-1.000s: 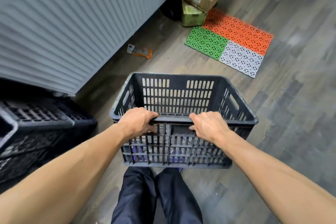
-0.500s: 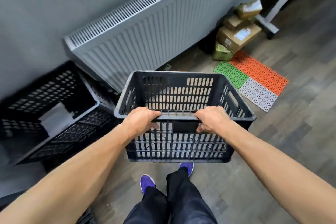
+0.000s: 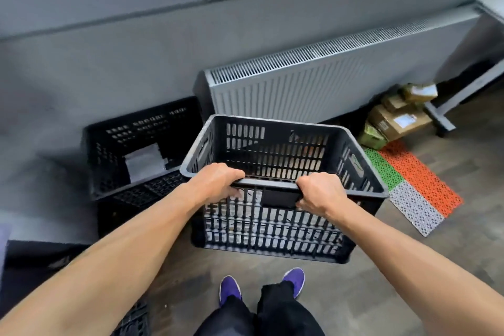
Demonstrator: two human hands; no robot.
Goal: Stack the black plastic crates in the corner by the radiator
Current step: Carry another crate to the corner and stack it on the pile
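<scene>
At the far left, a dark crate [image 3: 35, 267] sits low against the wall [image 3: 109, 63], cut off by the frame edge; we cannot tell its contents. Just right of it stands the stack [image 3: 141, 155] in the corner, its top crate open upward and tilted slightly, touching the left end of the radiator [image 3: 327, 84]. Inside that top crate lies one pale sheet [image 3: 144, 162]; nothing else is discernible there.

We hold the carried crate [image 3: 278, 188] above the floor [image 3: 409, 267], just right of the stack and in front of the radiator. Its left wall is near the stack's right rim; we cannot tell whether they touch. Our left hand [image 3: 218, 185] is closed over the near rim, fingers curled under it. Our right hand [image 3: 321, 194] is closed over the same rim, beside the handle recess. The carried crate appears empty; floor shows through its slotted walls.

Bare floor lies below the crate and to its right. Our shoes [image 3: 230, 290] stand near its lower edge. Further right, a mat [image 3: 420, 185] of green, orange and white tiles lies flat on the floor. Behind the mat, boxes [image 3: 395, 120] are piled at the radiator's right end, beside a table leg [image 3: 439, 120].
</scene>
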